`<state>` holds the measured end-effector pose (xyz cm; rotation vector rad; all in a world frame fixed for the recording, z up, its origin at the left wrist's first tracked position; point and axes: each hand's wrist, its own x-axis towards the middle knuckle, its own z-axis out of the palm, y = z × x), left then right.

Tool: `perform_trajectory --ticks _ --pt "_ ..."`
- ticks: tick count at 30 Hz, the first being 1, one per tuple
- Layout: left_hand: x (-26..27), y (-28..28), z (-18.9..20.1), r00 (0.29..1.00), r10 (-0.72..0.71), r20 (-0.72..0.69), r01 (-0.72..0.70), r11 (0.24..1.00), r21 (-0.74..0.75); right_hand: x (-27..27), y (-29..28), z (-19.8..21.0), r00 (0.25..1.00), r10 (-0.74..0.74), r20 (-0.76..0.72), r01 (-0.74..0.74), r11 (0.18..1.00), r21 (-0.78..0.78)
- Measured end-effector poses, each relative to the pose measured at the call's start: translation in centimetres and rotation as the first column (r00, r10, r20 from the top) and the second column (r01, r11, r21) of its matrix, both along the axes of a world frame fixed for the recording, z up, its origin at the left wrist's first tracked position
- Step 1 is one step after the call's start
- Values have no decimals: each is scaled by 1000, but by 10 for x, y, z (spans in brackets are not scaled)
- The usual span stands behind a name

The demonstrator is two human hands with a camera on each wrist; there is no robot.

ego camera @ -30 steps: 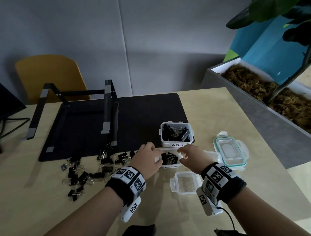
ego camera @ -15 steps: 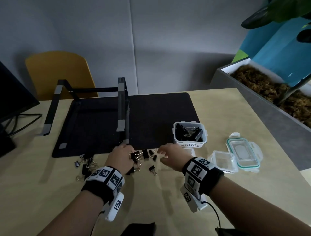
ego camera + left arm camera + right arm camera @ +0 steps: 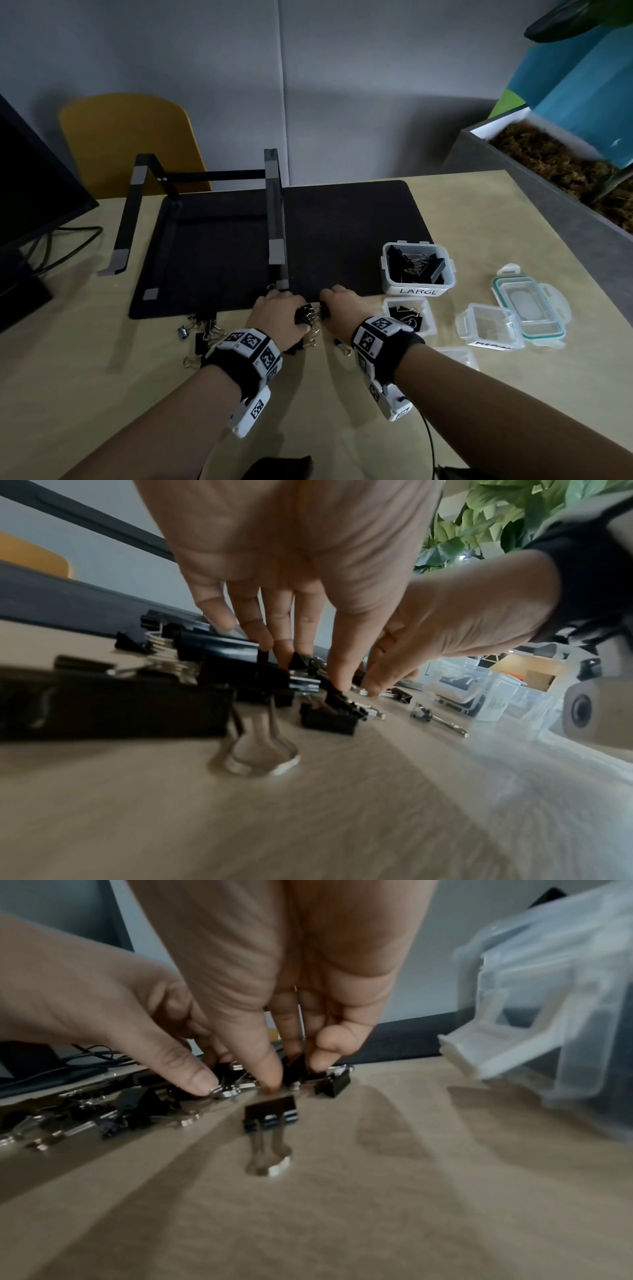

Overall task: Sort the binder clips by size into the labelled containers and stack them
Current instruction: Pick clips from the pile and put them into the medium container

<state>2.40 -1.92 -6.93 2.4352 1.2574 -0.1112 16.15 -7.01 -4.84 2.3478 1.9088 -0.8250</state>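
Both hands have left the clear tubs and come back to the loose black binder clips (image 3: 205, 334) on the pale wooden bench (image 3: 85, 394) — another gathering round is starting, sorting unfinished. The left hand (image 3: 279, 317) and right hand (image 3: 340, 308) each have a narrow grip, fingertips down on clips; whether either holds one I cannot tell. Beyond — three open tubs: an unreadable one (image 3: 409, 317), MEDIUM (image 3: 488, 327), LARGE (image 3: 418, 269); loose clips too jumbled to count.

Dim, cool light throughout; the head view bends at its edges. Both wrist views blur toward 6 o'clock, with long soft shadows on the bench (image 3: 377, 1204).
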Motion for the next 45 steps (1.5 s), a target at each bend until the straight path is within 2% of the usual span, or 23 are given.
perform_trajectory --ticks 9,15,22,30,35,41,45 --pt "-2 0 4 997 10 74 -13 999 42 13 -11 15 994 -110 -17 111 988 107" --pt "1 -5 15 979 56 197 -64 997 35 43 -36 37 977 -191 -92 204 964 168" --pt "22 -24 35 955 49 291 -50 999 -3 103 -68 47 966 -257 -11 257 962 91" --pt "62 -45 39 947 25 320 -23 1000 -9 125 -85 38 980 -192 56 190 981 43" --pt "82 -54 39 949 13 314 -12 1000 -5 131 -89 38 979 -204 -1 204 976 83" --pt "101 -62 35 943 1 332 5 1000 -17 136 -94 32 989 -145 -21 146 987 63" --pt "112 -66 28 940 19 339 -5 999 -43 140 -94 32 983 -175 -61 180 979 98"
